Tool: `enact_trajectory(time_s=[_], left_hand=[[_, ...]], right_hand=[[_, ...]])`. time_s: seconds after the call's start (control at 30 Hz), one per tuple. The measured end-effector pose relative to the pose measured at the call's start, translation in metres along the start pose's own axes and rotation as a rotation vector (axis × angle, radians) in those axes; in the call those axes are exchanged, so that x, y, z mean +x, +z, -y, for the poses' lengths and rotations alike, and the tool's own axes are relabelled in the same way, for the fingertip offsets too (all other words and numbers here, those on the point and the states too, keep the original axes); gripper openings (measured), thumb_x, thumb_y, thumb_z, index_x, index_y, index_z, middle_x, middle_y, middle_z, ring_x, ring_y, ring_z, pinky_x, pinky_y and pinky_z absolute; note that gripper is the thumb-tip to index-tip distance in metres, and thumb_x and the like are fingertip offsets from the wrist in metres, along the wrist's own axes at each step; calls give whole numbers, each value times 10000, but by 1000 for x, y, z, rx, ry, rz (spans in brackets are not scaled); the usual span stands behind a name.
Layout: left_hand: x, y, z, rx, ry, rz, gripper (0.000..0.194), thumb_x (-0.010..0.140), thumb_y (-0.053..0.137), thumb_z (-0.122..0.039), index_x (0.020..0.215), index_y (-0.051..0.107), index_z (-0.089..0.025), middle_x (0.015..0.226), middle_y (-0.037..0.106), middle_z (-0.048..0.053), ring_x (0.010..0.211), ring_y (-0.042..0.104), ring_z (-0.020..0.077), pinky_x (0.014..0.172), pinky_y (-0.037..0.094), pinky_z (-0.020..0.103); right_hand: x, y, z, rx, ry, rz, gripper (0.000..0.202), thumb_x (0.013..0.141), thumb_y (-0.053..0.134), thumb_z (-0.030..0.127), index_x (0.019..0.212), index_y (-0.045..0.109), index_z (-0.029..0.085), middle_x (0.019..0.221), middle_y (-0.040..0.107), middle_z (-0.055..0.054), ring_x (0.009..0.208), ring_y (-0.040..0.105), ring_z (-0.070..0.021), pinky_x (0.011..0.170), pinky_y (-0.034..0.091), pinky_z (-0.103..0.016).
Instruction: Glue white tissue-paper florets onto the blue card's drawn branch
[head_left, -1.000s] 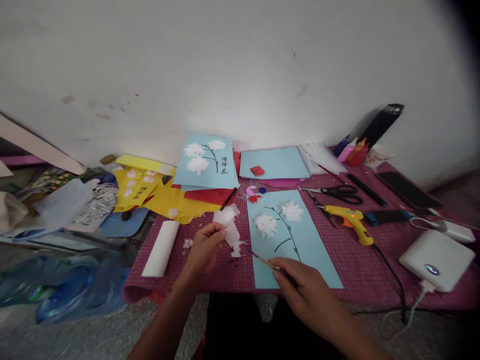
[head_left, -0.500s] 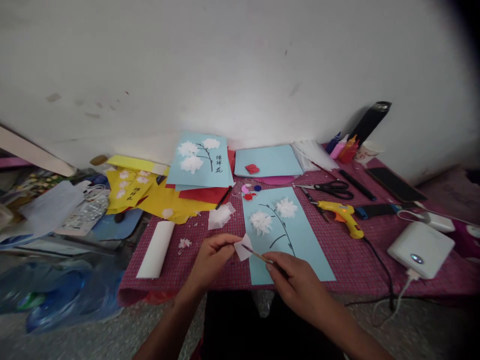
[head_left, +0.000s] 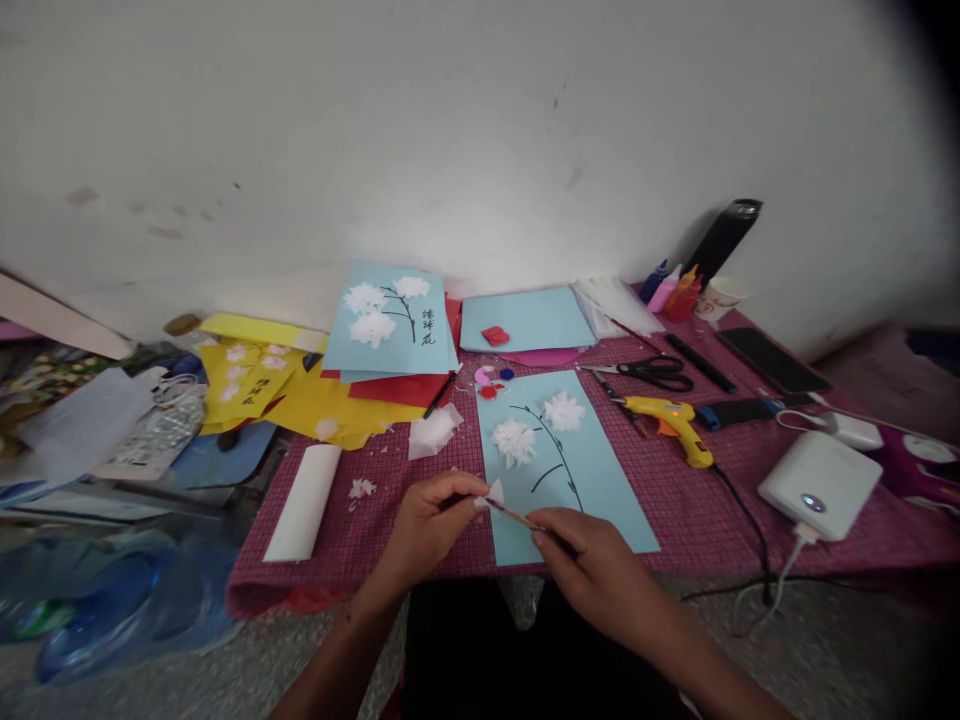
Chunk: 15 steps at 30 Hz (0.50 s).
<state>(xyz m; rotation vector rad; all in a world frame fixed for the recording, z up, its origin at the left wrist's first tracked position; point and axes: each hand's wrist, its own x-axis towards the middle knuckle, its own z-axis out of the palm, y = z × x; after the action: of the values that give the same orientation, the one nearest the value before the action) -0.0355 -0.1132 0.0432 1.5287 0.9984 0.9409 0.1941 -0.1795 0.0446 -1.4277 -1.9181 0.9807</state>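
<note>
My left hand (head_left: 435,522) pinches a small piece of white tissue paper (head_left: 495,492), which is folded up around the tip of a thin paintbrush (head_left: 516,517). My right hand (head_left: 585,555) grips the brush's handle from the right. Both hands are over the near edge of a light blue sheet (head_left: 616,500). Two fluffy white paper flowers (head_left: 514,442) and a black drawn branch (head_left: 556,446) are on that sheet. Beyond my left hand lies a pile of white tissue squares (head_left: 435,432). The brush tip is hidden in the paper.
Scissors (head_left: 649,372), a yellow glue gun (head_left: 671,418) with a trailing cord, and a white power box (head_left: 821,485) are on the right. A white roll (head_left: 304,505) lies at left. Behind are a finished blue card (head_left: 390,325), yellow sheets (head_left: 345,405) and paint bottles (head_left: 664,290).
The white tissue square, spread flat before, is now folded around the brush tip by my left fingers. The whole view has shifted slightly.
</note>
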Motion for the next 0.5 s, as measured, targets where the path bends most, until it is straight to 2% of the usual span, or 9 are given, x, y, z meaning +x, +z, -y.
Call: enact_trajectory(time_s=[0.13, 0.23, 0.3, 0.4, 0.5], left_hand=[[-1, -1, -6, 90, 147, 32, 125, 897, 690, -178, 952, 791, -226, 948, 767, 35, 931, 697, 178, 905, 533, 322], [-3, -1, -11, 120, 151, 82, 123, 893, 694, -177, 955, 791, -219, 913, 754, 31, 895, 696, 171, 956, 511, 347], [-4, -1, -12, 104, 106, 119, 113, 887, 693, -188, 950, 786, -200, 879, 740, 31, 831, 688, 160, 862, 530, 313], [-7, 0, -10, 70, -9, 158, 112, 886, 678, -213, 935, 771, -174, 807, 713, 23, 708, 656, 137, 684, 515, 254], [-10, 0, -6, 47, -119, 173, 131, 891, 658, -237, 934, 755, -160, 779, 699, 17, 628, 631, 120, 619, 502, 238]], right_hand=[[-1, 1, 2, 15, 4, 28, 215, 1018, 463, 245, 1047, 676, 236, 914, 718, -20, 843, 653, -185, 766, 461, -313], [-5, 2, 2, 25, 37, 39, 168, 966, 544, 213, 1098, 647, 230, 910, 699, -13, 804, 635, -174, 728, 454, -296], [-8, 4, 1, -8, 35, 28, 173, 930, 575, 176, 1090, 623, 219, 906, 676, -13, 779, 615, -169, 698, 444, -288], [-12, 6, -3, -93, -64, 25, 190, 944, 522, 129, 1083, 616, 218, 951, 660, -32, 829, 614, -177, 718, 442, -292], [-14, 8, -6, -173, -147, 16, 230, 985, 457, 135, 1112, 632, 214, 963, 649, -53, 838, 618, -184, 723, 442, -301]])
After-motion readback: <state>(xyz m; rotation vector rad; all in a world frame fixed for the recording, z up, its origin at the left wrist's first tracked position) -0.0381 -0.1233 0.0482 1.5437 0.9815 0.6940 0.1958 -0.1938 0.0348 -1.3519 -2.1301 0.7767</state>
